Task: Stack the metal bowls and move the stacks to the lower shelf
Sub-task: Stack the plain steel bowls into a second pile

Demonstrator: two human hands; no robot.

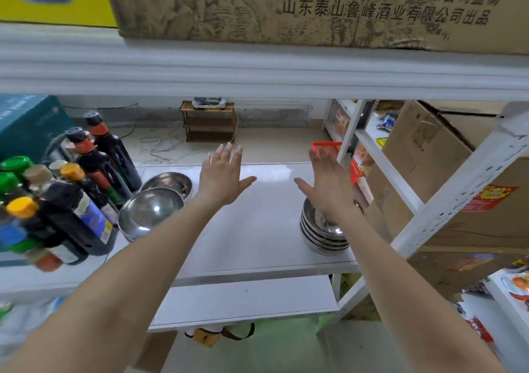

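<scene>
A stack of several metal bowls (322,236) stands at the right end of a white shelf (257,229). At the left end sit two more metal bowls: a near one (148,212) and a far one (169,182) partly behind it. My left hand (221,176) hovers flat and open over the middle of the shelf, right of the two bowls. My right hand (329,183) is open too, held just above the far side of the stack; my right forearm hides part of the stack's rim. Neither hand holds anything.
Dark sauce bottles (94,178) crowd the shelf's left side beside the bowls. A white shelf beam (257,66) with a cardboard box (300,6) runs overhead. A slanted white upright (458,189) and large cartons (423,166) stand right. A lower shelf board (246,301) shows below.
</scene>
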